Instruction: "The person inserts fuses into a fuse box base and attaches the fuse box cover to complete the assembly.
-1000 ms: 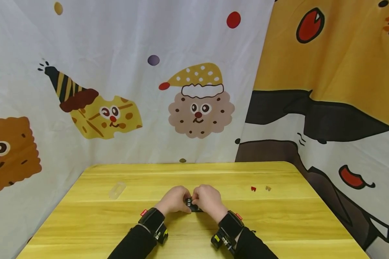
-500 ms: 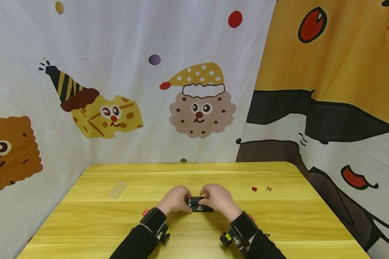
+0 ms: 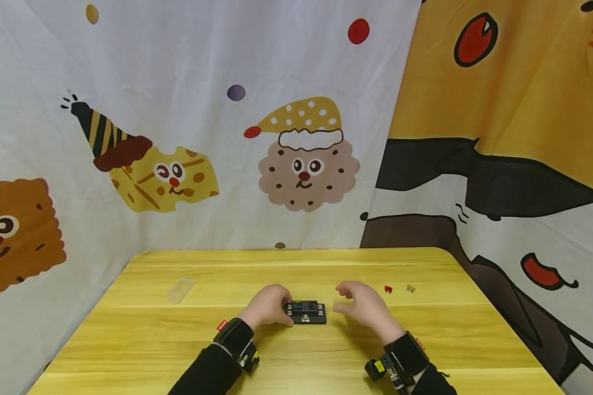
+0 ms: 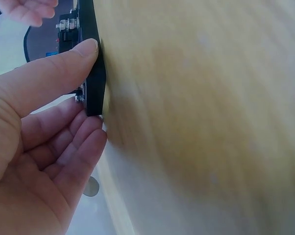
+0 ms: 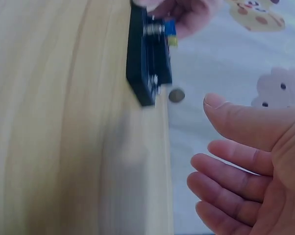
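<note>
A black rectangular block [image 3: 312, 320] with metal screw terminals lies on the table in the middle of the head view. A raised black part runs along it, and small blue [image 5: 170, 27] and yellow pieces [image 5: 172, 41] show there in the right wrist view. My left hand [image 3: 268, 306] holds the block's left end, thumb [image 4: 86, 49] on the front edge and fingers behind. To the right of the block, my right hand [image 3: 364, 308] is in the air and apart from it, its fingers [image 5: 231, 181] loosely bent and holding nothing.
Farther right on the wooden table [image 3: 178, 351] lie a small red piece [image 3: 387, 289] and a small tan piece [image 3: 410, 288]. A clear plastic container [image 3: 180, 291] is at the left. Behind the table hangs a printed cloth [image 3: 197, 66].
My right hand has let go of the block and moved right, away from it, uncovering its right end. The left hand and the block have stayed in place.
</note>
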Motion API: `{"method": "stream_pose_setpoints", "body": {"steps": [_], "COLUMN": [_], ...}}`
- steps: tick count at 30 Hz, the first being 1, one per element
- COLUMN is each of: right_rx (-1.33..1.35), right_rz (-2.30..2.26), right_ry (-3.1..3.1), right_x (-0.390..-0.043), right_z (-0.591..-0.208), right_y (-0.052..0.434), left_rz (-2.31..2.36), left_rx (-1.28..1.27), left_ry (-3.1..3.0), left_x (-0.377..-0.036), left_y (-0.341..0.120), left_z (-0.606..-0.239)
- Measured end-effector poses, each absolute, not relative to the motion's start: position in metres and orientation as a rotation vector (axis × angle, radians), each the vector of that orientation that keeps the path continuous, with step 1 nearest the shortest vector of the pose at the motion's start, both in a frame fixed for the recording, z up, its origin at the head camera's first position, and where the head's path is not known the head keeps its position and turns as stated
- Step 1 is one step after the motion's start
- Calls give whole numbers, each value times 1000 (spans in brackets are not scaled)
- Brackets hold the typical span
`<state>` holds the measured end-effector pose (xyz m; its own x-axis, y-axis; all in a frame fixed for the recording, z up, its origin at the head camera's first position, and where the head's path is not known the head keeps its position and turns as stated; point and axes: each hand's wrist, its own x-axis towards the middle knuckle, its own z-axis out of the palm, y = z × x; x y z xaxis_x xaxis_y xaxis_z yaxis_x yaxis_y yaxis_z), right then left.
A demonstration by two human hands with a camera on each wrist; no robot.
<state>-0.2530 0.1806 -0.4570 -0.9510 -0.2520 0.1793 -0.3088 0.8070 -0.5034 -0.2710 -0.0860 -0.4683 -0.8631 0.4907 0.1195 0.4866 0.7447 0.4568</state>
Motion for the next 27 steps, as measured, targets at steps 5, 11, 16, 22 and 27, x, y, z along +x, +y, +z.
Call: {"method": "stream_pose_setpoints", "body": {"steps": [5, 11, 16, 22, 27], "right_rx": [417, 396, 370, 346, 330], "right_rz": [800, 797, 787, 773, 743], "right_ry": [-2895, -2898, -2906, -2913, -2918], "right_x": [-250, -248, -248, -253, -258], "right_z": [-457, -460, -459, -455, -448], "right_y": [206, 236, 260, 286, 302], "left_rz": [771, 777, 772, 784, 777], "left_rx": [825, 811, 823, 821, 823], "left_ry": [2927, 2916, 2918, 2905, 2907], "left_x": [-271, -271, -272, -271, -271], "left_y": [-86, -87, -87, -88, -87], "left_z": [-469, -470, -471, -469, -469]}}
